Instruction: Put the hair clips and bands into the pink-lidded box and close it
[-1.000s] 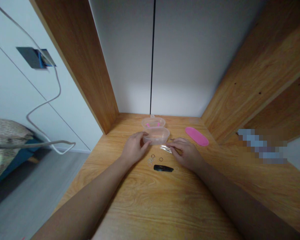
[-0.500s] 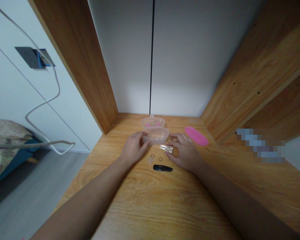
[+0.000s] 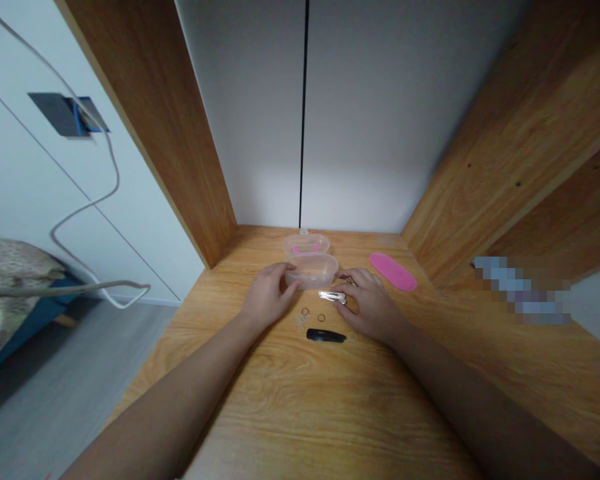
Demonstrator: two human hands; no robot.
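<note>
A small clear plastic box [image 3: 312, 270] stands open on the wooden desk [image 3: 330, 393], its lid [image 3: 306, 244] tipped back behind it with something pink inside. My left hand [image 3: 269, 294] rests against the box's left side, thumb and fingers on its wall. My right hand [image 3: 369, 305] lies just right of the box, fingertips pinched on silver metal hair clips [image 3: 331, 295] close to the desk. Several small thin rings [image 3: 305, 316] and a black hair clip [image 3: 326, 335] lie between my hands.
A pink oval lid-like piece [image 3: 393, 271] lies to the right near the wooden side panel [image 3: 505, 167]. A second wooden panel [image 3: 170, 133] walls the left. A grey cable [image 3: 80, 220] hangs off the desk's left, by a bed.
My right hand has shifted slightly left with the silver clips, bringing them nearer the clear box. The left hand has stayed on the box.
</note>
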